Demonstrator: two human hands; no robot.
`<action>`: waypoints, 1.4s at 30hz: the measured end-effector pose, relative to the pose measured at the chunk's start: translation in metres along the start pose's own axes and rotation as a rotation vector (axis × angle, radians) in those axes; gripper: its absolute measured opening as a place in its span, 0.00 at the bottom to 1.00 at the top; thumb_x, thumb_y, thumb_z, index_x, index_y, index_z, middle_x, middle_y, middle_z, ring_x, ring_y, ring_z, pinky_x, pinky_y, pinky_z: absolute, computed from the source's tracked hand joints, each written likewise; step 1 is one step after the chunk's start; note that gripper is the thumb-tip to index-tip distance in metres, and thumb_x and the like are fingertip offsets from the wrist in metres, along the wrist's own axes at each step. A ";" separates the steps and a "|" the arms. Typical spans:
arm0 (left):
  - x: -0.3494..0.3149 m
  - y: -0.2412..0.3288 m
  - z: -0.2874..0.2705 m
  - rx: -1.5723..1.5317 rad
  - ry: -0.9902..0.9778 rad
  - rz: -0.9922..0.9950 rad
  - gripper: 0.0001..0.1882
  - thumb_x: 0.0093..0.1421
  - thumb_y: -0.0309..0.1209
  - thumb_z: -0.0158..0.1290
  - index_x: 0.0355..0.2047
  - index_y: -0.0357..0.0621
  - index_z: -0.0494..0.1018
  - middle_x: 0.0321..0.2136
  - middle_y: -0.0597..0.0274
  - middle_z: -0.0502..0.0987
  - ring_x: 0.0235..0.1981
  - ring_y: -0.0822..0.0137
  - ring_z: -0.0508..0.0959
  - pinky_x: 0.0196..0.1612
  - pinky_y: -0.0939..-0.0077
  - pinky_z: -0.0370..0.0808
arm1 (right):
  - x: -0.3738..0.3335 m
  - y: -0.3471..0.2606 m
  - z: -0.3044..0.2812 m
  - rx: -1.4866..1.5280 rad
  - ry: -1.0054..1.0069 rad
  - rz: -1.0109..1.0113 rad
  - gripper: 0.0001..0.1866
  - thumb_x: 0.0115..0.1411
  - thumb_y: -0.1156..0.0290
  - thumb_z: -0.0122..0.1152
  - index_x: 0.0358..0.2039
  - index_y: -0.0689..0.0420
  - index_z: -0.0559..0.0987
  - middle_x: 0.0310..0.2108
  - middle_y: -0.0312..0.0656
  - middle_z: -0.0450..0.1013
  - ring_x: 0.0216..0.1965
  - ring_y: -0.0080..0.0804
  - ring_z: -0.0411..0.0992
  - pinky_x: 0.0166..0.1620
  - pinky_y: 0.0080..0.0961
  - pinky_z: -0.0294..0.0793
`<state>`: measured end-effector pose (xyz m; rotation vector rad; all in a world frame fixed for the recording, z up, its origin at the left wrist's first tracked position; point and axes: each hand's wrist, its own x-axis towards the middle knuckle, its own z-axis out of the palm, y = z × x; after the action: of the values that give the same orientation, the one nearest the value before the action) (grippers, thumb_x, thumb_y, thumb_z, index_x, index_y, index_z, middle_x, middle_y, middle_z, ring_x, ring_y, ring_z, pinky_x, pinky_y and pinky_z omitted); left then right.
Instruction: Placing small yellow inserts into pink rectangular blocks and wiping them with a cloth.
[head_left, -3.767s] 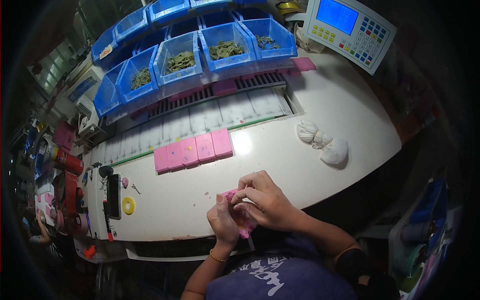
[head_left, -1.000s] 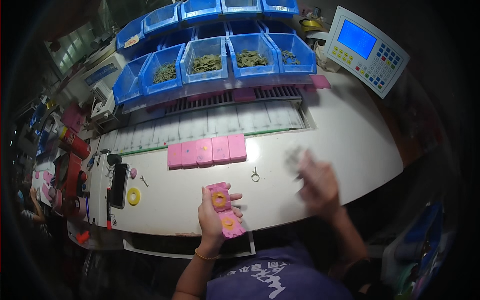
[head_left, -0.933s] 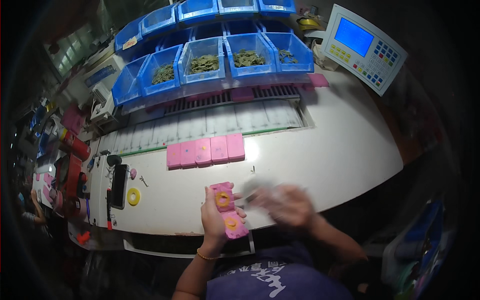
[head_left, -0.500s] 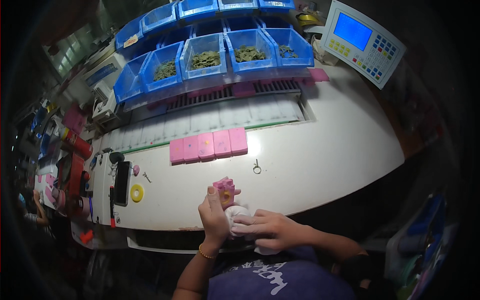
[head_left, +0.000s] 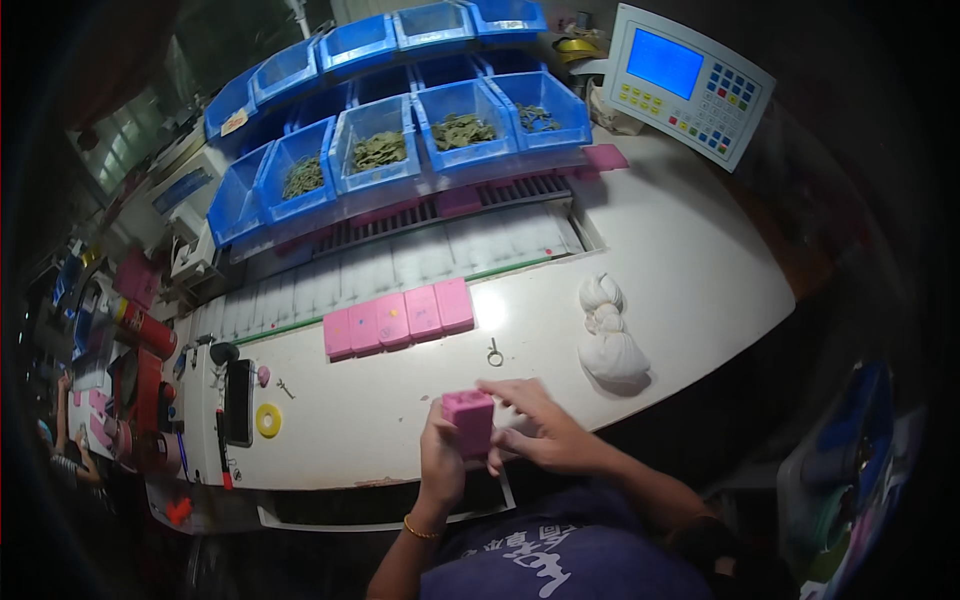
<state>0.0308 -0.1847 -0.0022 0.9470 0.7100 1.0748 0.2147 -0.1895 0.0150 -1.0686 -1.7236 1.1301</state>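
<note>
A pink rubber mould (head_left: 470, 425), a small block with its halves together, stands upright in my left hand (head_left: 441, 455), which is wrapped round its left side. From the right, my right hand (head_left: 545, 428) has its fingertips at the mould's top edge and its thumb by the right side; these fingers are slightly blurred. Off to the right, a knotted white cloth pouch (head_left: 612, 355) lies on the table. Beyond my hands sits a small metal ring with a stem (head_left: 495, 352). Several similar pink moulds (head_left: 398, 318) form a row farther back.
Blue bins (head_left: 465, 130) with greenish pieces rise behind a white panel (head_left: 400, 262). A control panel with a blue screen (head_left: 690, 85) stands back right. At left lie a phone (head_left: 239, 402), a yellow ring (head_left: 268, 420) and a red marker (head_left: 224, 468). A co-worker's arm (head_left: 88, 468) shows far left.
The white pouch has gone from my right hand to the table on the right. The mould, earlier showing a yellow ring shape on its face, is now closed up with both hands at it.
</note>
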 end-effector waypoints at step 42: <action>0.051 0.069 -0.113 1.167 0.776 0.394 0.19 0.53 0.31 0.64 0.45 0.37 0.79 0.38 0.47 0.81 0.41 0.52 0.80 0.46 0.62 0.76 | 0.027 0.052 -0.052 0.568 0.141 0.400 0.08 0.69 0.69 0.54 0.40 0.61 0.74 0.30 0.34 0.70 0.32 0.21 0.68 0.38 0.19 0.69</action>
<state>-0.0763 -0.0921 0.0083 1.7069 1.9737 1.3824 0.2648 -0.1375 -0.0150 -1.1107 -0.9987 1.6240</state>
